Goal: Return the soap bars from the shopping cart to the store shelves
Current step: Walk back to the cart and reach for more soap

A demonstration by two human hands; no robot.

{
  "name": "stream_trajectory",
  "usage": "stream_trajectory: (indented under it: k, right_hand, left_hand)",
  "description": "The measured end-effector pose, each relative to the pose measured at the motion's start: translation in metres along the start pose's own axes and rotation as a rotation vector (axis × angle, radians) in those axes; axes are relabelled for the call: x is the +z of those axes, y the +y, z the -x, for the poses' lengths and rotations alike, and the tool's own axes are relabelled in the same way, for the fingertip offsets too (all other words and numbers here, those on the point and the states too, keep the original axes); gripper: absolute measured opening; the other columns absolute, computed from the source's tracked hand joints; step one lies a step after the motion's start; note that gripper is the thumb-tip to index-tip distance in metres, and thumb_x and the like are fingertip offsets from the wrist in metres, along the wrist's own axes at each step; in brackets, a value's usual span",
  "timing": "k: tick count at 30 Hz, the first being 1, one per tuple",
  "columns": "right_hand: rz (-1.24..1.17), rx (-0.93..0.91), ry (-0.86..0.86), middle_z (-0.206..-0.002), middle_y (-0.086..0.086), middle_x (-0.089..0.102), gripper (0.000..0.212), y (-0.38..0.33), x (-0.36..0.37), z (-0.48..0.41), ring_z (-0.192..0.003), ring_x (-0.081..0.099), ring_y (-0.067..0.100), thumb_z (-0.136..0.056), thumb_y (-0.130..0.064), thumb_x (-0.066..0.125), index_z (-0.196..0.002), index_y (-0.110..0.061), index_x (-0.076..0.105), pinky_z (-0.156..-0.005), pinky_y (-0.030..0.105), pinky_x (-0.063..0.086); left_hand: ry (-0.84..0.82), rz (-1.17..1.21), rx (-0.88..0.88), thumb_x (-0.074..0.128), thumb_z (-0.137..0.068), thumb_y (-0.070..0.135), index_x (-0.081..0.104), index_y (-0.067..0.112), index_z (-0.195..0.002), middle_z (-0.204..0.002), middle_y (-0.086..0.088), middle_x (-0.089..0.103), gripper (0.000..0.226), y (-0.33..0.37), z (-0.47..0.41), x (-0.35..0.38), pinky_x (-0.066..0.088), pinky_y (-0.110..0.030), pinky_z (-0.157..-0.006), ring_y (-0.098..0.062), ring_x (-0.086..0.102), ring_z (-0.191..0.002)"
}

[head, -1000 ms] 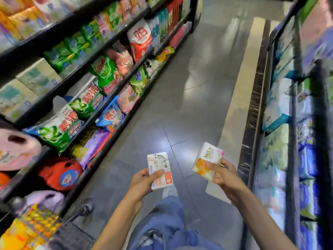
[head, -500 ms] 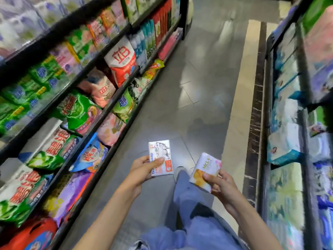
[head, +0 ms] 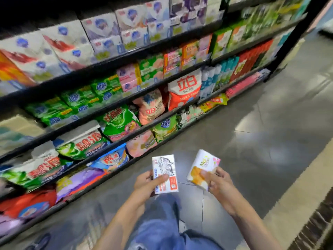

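My left hand (head: 146,184) grips a white boxed soap bar (head: 165,168) with a drawn animal and an orange-red corner; the thumb lies across its front. My right hand (head: 219,183) holds a white wrapped soap bar (head: 200,167) with an orange picture and pink flowers, pinched at its lower edge. Both bars are held upright over the grey floor, side by side and apart. The store shelves (head: 115,103) run along the left, black rails stacked with packets. The shopping cart is out of view.
Green, pink and red detergent bags (head: 119,121) fill the lower shelves; boxed soaps (head: 173,59) and tissue packs (head: 70,44) fill the upper ones. The grey tiled aisle floor (head: 261,141) stretches right. A beige strip (head: 295,193) borders it at lower right. My jeans (head: 162,226) show below.
The view has turned left toward the left-hand shelves, and the right-hand shelving has left the frame. Both hands still hold their soap bars in the same way.
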State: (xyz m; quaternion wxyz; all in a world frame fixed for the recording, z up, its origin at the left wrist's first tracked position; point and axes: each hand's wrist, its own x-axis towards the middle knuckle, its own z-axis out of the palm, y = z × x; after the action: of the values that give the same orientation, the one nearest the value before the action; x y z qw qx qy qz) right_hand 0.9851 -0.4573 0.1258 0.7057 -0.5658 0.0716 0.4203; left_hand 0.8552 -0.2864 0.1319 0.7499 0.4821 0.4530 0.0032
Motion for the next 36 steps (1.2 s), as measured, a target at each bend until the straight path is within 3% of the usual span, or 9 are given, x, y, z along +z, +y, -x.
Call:
stream_trajectory:
  k: [3, 7, 11, 16, 19, 23, 27, 33, 36]
  right_hand:
    - [0.107, 0.019, -0.057, -0.086, 0.009, 0.073, 0.030, -0.027, 0.016, -0.047, -0.069, 0.069, 0.019, -0.070, -0.002, 0.068, -0.099, -0.006, 0.063, -0.067, 0.030, 0.056]
    - [0.191, 0.042, -0.124, -0.087, 0.010, 0.072, 0.043, -0.068, 0.038, -0.103, -0.069, 0.068, 0.020, -0.058, -0.004, 0.080, -0.098, -0.006, 0.063, -0.067, 0.031, 0.053]
    - [0.206, 0.031, -0.179, -0.083, 0.011, 0.069, 0.044, -0.117, 0.061, -0.154, -0.057, 0.064, 0.013, -0.064, 0.000, 0.077, -0.105, 0.001, 0.060, -0.047, 0.022, 0.048]
    - [0.210, -0.029, -0.311, -0.071, 0.007, 0.069, 0.050, -0.181, 0.102, -0.202, -0.050, 0.062, 0.010, -0.056, 0.004, 0.079, -0.102, 0.003, 0.059, -0.042, 0.020, 0.046]
    - [0.171, -0.089, -0.345, -0.071, 0.004, 0.070, 0.038, -0.216, 0.129, -0.220, -0.054, 0.065, 0.011, -0.068, -0.001, 0.076, -0.101, -0.002, 0.058, -0.041, 0.019, 0.045]
    - [0.152, -0.133, -0.404, -0.081, 0.006, 0.071, 0.088, -0.260, 0.162, -0.230, -0.065, 0.066, 0.016, -0.031, -0.038, 0.093, -0.105, -0.009, 0.055, -0.054, 0.025, 0.046]
    - [0.124, -0.132, -0.557, -0.070, 0.006, 0.069, 0.067, -0.309, 0.187, -0.230, -0.065, 0.068, 0.018, -0.049, -0.026, 0.089, -0.103, -0.007, 0.055, -0.052, 0.025, 0.054]
    - [0.141, -0.307, -0.762, -0.072, 0.007, 0.069, 0.069, -0.390, 0.216, -0.215, -0.061, 0.068, 0.018, -0.020, -0.032, 0.095, -0.080, -0.012, 0.067, -0.049, 0.028, 0.054]
    - [0.210, -0.444, -0.814, -0.065, 0.004, 0.068, 0.039, -0.430, 0.226, -0.204, -0.052, 0.066, 0.015, -0.042, -0.023, 0.089, -0.074, -0.013, 0.070, -0.043, 0.025, 0.052]
  left_hand:
    - [0.100, 0.065, 0.005, 0.073, -0.075, 0.012, 0.065, 0.008, -0.097, -0.083, -0.009, 0.074, 0.024, 0.016, -0.026, -0.003, 0.052, -0.020, -0.053, -0.013, 0.070, -0.065]
    - [0.171, 0.121, 0.041, 0.071, -0.078, 0.010, 0.066, 0.011, -0.092, -0.078, -0.004, 0.074, 0.015, 0.051, -0.067, 0.001, 0.055, -0.020, -0.057, -0.011, 0.069, -0.063]
    - [0.199, 0.169, 0.110, 0.070, -0.079, 0.008, 0.067, 0.011, -0.093, -0.080, -0.004, 0.074, 0.015, 0.108, -0.101, 0.010, 0.052, -0.017, -0.053, -0.010, 0.070, -0.064]
    - [0.165, 0.197, 0.222, 0.074, -0.064, 0.022, 0.065, 0.009, -0.103, -0.092, -0.010, 0.074, 0.042, 0.186, -0.125, 0.014, 0.059, -0.035, -0.068, -0.023, 0.071, -0.082]
    - [0.166, 0.163, 0.313, 0.072, -0.061, 0.024, 0.065, 0.010, -0.104, -0.092, -0.008, 0.074, 0.046, 0.227, -0.128, 0.015, 0.056, -0.027, -0.059, -0.020, 0.072, -0.079]
    - [0.177, 0.133, 0.449, 0.072, -0.061, 0.023, 0.063, 0.007, -0.108, -0.095, -0.007, 0.074, 0.050, 0.272, -0.124, 0.016, 0.055, -0.021, -0.061, -0.017, 0.072, -0.081]
    - [0.169, 0.111, 0.572, 0.075, -0.063, 0.017, 0.063, 0.002, -0.106, -0.097, -0.012, 0.073, 0.048, 0.317, -0.112, 0.015, 0.055, -0.021, -0.063, -0.017, 0.071, -0.079]
    - [0.187, -0.044, 0.854, 0.081, -0.043, 0.031, 0.069, 0.006, -0.095, -0.091, -0.012, 0.074, 0.059, 0.396, -0.075, 0.011, 0.054, -0.021, -0.060, -0.016, 0.070, -0.071]
    - [0.173, -0.165, 0.972, 0.089, -0.035, 0.044, 0.074, 0.014, -0.089, -0.094, -0.008, 0.074, 0.063, 0.440, -0.056, 0.011, 0.054, -0.021, -0.061, -0.015, 0.071, -0.076]
